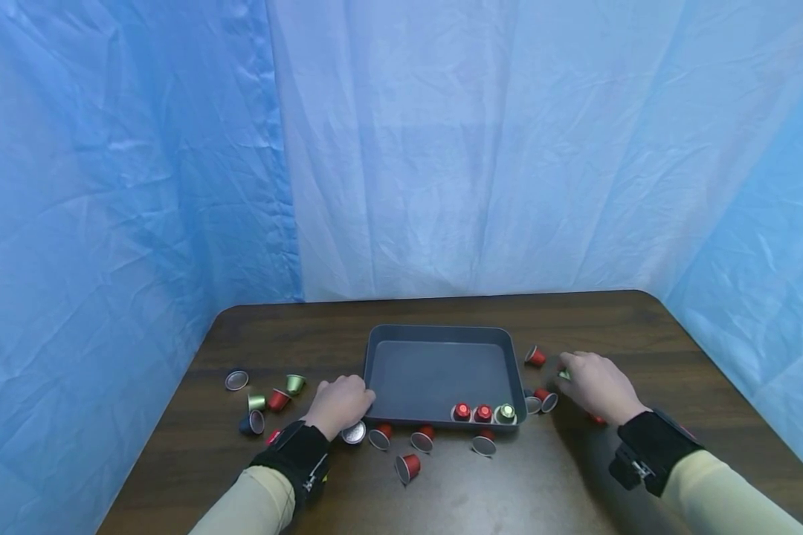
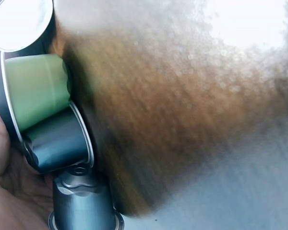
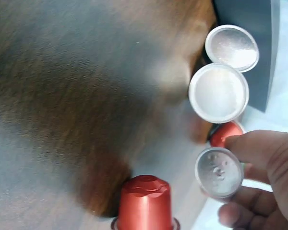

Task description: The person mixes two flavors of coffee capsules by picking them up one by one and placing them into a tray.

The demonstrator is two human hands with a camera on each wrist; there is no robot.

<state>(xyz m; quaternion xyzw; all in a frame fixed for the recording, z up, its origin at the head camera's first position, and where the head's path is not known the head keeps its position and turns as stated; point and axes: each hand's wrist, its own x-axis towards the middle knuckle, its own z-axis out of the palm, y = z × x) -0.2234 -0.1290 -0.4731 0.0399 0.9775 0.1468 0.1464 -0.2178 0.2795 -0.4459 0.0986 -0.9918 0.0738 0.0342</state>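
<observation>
My right hand (image 1: 598,388) pinches a green coffee capsule (image 1: 564,374) to the right of the tray. In the right wrist view its silver lid (image 3: 219,173) faces the camera between thumb and fingers. My left hand (image 1: 341,405) is at the left front corner of the dark grey tray (image 1: 442,333); its fingertips are hidden. Beside that palm, the left wrist view has a green capsule (image 2: 37,91) and two dark blue capsules (image 2: 60,139); whether the hand touches them cannot be told. Two red capsules (image 1: 462,411) and a green one (image 1: 505,413) stand lid-down in the tray's front right corner.
Several red capsules (image 1: 408,467) lie before the tray. More capsules, green (image 1: 295,383), red (image 1: 279,400) and dark blue (image 1: 252,423), lie at left. Right of the tray are red capsules (image 1: 536,356). Blue curtains (image 1: 401,148) surround the brown table (image 1: 321,317).
</observation>
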